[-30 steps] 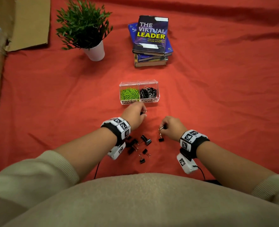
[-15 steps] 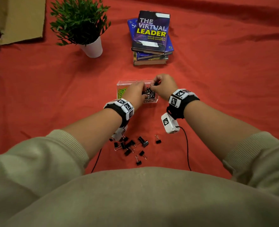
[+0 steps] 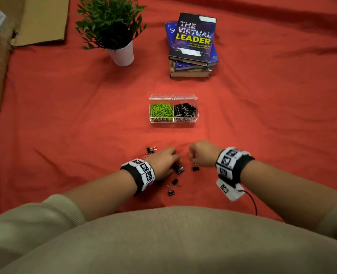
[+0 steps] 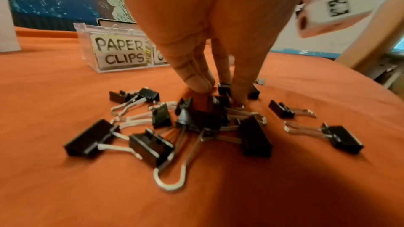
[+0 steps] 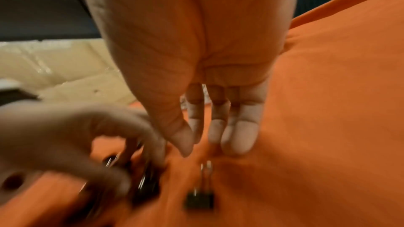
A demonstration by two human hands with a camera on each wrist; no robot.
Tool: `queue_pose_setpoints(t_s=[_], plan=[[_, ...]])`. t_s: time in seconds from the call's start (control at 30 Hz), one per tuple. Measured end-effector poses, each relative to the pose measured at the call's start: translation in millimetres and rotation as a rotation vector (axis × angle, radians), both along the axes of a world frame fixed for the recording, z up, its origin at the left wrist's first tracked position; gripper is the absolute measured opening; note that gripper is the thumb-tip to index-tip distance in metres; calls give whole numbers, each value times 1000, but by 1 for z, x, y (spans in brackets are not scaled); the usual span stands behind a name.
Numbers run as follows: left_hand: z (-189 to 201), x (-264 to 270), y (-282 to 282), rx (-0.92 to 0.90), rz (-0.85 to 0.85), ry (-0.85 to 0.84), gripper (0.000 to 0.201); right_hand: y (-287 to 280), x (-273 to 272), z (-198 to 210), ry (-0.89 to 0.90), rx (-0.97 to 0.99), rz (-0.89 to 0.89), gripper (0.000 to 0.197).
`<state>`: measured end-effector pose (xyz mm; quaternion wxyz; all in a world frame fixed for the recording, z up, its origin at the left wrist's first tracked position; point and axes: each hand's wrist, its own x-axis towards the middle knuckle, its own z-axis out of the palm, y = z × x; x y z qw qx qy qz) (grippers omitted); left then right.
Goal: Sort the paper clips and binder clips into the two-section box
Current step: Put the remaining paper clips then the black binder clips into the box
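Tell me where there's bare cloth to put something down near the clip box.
Bare red cloth lies left of the two-section box, below the potted plant, and right of the box, below the books. The strip between the box and the hands is also bare. It is crowded around the left hand, among loose binder clips.

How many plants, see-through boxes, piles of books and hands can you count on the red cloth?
Potted plant: 1
See-through box: 1
Pile of books: 1
Hands: 2, the left hand and the right hand
Total: 5
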<state>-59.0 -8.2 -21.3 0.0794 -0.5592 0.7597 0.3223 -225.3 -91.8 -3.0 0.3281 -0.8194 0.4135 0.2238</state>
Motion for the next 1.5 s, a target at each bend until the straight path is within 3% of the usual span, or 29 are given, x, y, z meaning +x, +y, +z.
queue_pose_setpoints(t_s=[0.2, 0.3, 0.43, 0.67, 0.8, 1.1, 1.33, 1.5], plan=[[-1, -1, 6, -44, 89, 27, 23, 40, -14, -20, -43, -15, -51, 20], [-2, 0, 9, -55, 155, 45, 25, 40, -10, -19, -176, -19, -133, 23], [-4, 5, 10, -58, 276, 143, 29, 46, 9, -14, -322, 8, -233, 44], [4, 47, 6, -111, 632, 259, 38, 60, 24, -23, -109, -55, -81, 33], [0, 67, 9, -64, 637, 185, 39, 61, 24, -21, -104, -76, -60, 28], [-11, 57, 4, -26, 601, 65, 33, 61, 31, -20, -145, -41, -89, 26], [-12, 53, -1, -7, 536, -6, 25, -36, 45, 27, -365, -275, -494, 17], [-10, 54, -3, -11, 549, 1, 22, -83, 48, 28, -276, -343, -527, 18]])
